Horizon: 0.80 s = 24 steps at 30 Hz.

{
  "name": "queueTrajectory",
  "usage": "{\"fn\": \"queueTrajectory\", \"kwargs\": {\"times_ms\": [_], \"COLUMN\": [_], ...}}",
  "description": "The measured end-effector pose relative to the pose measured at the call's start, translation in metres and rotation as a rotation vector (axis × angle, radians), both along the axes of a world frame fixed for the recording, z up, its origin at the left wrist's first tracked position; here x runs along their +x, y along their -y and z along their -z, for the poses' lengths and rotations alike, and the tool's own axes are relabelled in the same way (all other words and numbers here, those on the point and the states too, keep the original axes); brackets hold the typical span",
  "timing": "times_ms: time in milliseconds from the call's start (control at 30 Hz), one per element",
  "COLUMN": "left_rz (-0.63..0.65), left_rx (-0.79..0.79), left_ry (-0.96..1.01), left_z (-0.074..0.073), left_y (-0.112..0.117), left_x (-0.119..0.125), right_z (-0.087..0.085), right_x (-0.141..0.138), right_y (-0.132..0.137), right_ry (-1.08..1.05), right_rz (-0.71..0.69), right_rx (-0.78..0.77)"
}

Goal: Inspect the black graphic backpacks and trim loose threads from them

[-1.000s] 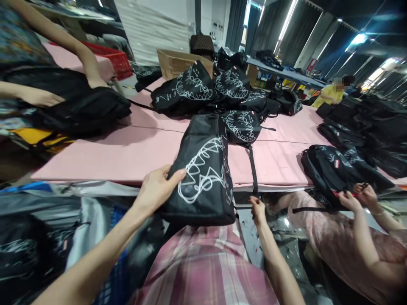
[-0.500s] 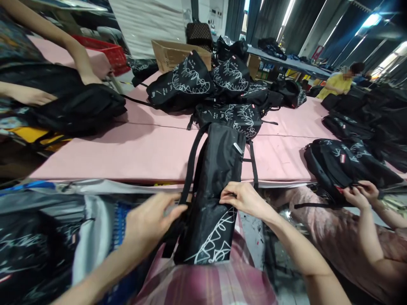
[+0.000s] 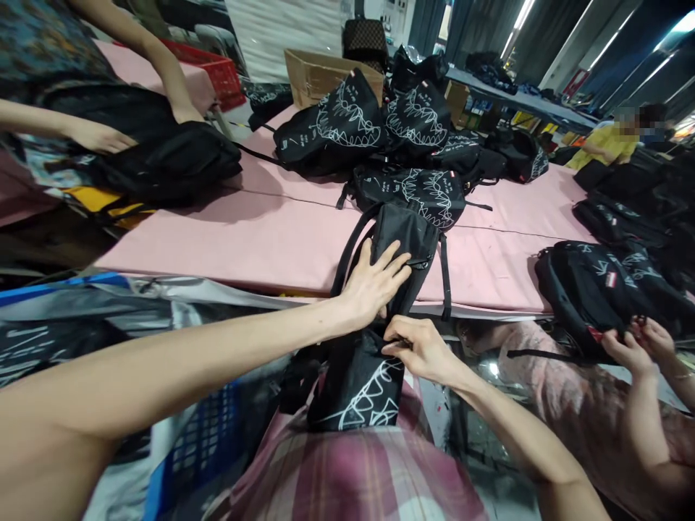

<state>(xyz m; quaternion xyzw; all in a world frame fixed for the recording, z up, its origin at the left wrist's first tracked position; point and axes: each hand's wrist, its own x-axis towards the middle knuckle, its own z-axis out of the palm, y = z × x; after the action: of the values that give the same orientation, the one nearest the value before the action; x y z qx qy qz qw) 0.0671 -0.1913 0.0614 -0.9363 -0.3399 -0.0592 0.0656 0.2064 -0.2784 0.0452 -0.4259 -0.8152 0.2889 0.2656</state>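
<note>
A black backpack [image 3: 361, 383] with white line drawings on its lower part lies on its side in front of me, from my lap onto the table edge. My left hand [image 3: 374, 286] rests flat on its upper part, fingers spread. Just below, my right hand [image 3: 420, 347] has its fingertips pinched on the bag's fabric along the right edge. What exactly lies between those fingertips is hidden. A metal zipper pull [image 3: 417, 265] shows near my left fingertips. One shoulder strap [image 3: 347, 250] loops out on the left side.
More printed black backpacks [image 3: 413, 192] lie piled on the pink table [image 3: 260, 246], before a cardboard box [image 3: 331, 78]. At left a co-worker's hands [image 3: 103, 135] are on a black bag. At right another person handles a backpack [image 3: 586, 278]. A blue crate [image 3: 203, 420] stands low left.
My left hand has moved from beside the bag up and right onto its upper part. My right hand keeps its pinch. The view has shifted, so the table things appear further right.
</note>
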Motion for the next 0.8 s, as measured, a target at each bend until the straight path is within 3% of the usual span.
{"fn": "queueTrajectory", "kwargs": {"times_ms": [167, 267, 333, 400, 467, 533, 600, 667, 800], "left_rz": [0.019, 0.056, -0.035, -0.217, -0.410, -0.654, -0.843, -0.924, -0.994], "left_rx": [0.022, -0.013, -0.136, -0.447, -1.008, -1.618, -1.985, -2.073, -2.006], "left_ry": [0.127, 0.303, 0.469, 0.603, 0.652, 0.692, 0.792, 0.956, 1.161], "left_z": [0.008, -0.005, -0.014, -0.017, -0.012, 0.000, 0.013, 0.023, 0.032], "left_y": [-0.006, 0.005, 0.028, 0.058, 0.084, 0.097, 0.097, 0.090, 0.090], "left_x": [-0.012, -0.031, -0.045, -0.056, -0.063, -0.064, -0.062, -0.057, -0.053], "right_z": [0.006, 0.007, 0.009, 0.010, 0.011, 0.011, 0.013, 0.016, 0.024], "right_x": [0.000, 0.004, 0.007, 0.009, 0.007, 0.003, -0.004, -0.012, -0.021], "right_y": [-0.002, 0.004, 0.008, 0.011, 0.013, 0.015, 0.018, 0.021, 0.029], "right_ry": [-0.178, -0.116, -0.069, -0.035, -0.005, 0.050, 0.124, 0.186, 0.249], "right_rz": [-0.092, -0.114, -0.099, -0.094, -0.113, -0.145, -0.181, -0.198, -0.203], "right_rx": [-0.041, 0.045, 0.118, 0.180, 0.222, 0.260, 0.323, 0.395, 0.501]}}
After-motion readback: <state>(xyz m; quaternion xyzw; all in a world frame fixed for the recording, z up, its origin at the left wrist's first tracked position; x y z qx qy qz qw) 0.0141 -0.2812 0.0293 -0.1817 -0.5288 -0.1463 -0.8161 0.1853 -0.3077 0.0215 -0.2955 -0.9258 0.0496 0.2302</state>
